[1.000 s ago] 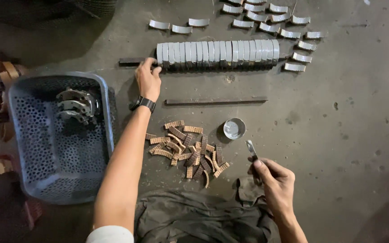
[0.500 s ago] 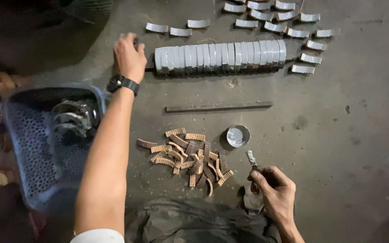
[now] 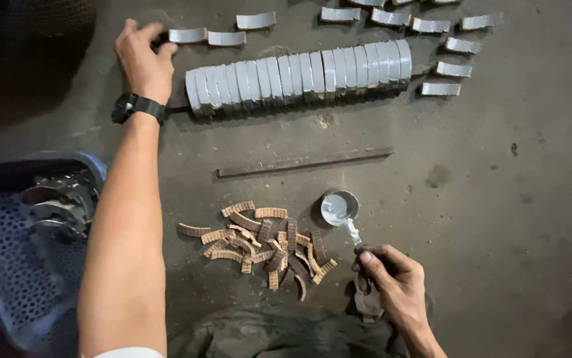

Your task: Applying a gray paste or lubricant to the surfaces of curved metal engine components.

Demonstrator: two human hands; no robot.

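My left hand (image 3: 141, 61), with a black watch on its wrist, reaches far out and touches the left end of a curved grey metal piece (image 3: 187, 35) lying on the floor. Just right of it runs a long row of grey curved pieces (image 3: 299, 76) packed side by side on a bar. My right hand (image 3: 392, 282) is near me and grips a small brush (image 3: 353, 231) whose tip rests in a small round tin (image 3: 339, 207) of grey paste. A heap of brown ribbed curved strips (image 3: 266, 242) lies between my arms.
A blue perforated plastic basket (image 3: 14, 278) with metal parts (image 3: 57, 199) stands at the left. A thin dark metal bar (image 3: 304, 161) lies across the middle. More loose grey curved pieces (image 3: 441, 66) are spread at the far right. Dark cloth (image 3: 279, 335) lies at my knees.
My left hand has moved from the left end of the packed row up and left to a loose grey piece. My right hand has brought the brush tip to the tin.
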